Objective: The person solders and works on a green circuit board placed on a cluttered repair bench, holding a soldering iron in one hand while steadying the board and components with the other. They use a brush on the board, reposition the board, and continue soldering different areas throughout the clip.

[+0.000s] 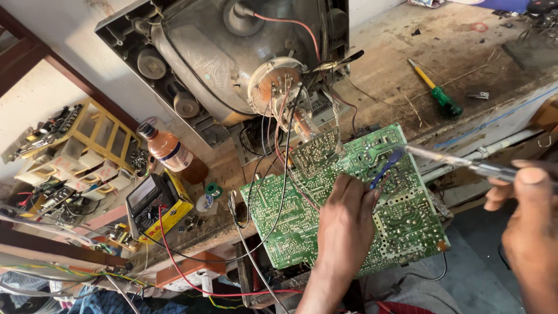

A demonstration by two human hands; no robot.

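Observation:
A large green circuit board (401, 215) lies solder side up, tilted over the bench edge. My left hand (344, 224) rests on its middle, fingers pinched on a thin blue wire (381, 170). My right hand (526, 218) at the right edge grips a soldering iron (447, 160), whose metal shaft reaches left to the board beside the blue wire. Behind the board stands the open back of an old picture tube (232, 64), its neck wired down to the board.
A yellow-cased multimeter (152, 200) with red and black leads lies left, beside a brown bottle (171, 152). A yellow parts rack (87, 145) stands further left. On the worn bench at the upper right lies a yellow and green screwdriver (436, 90).

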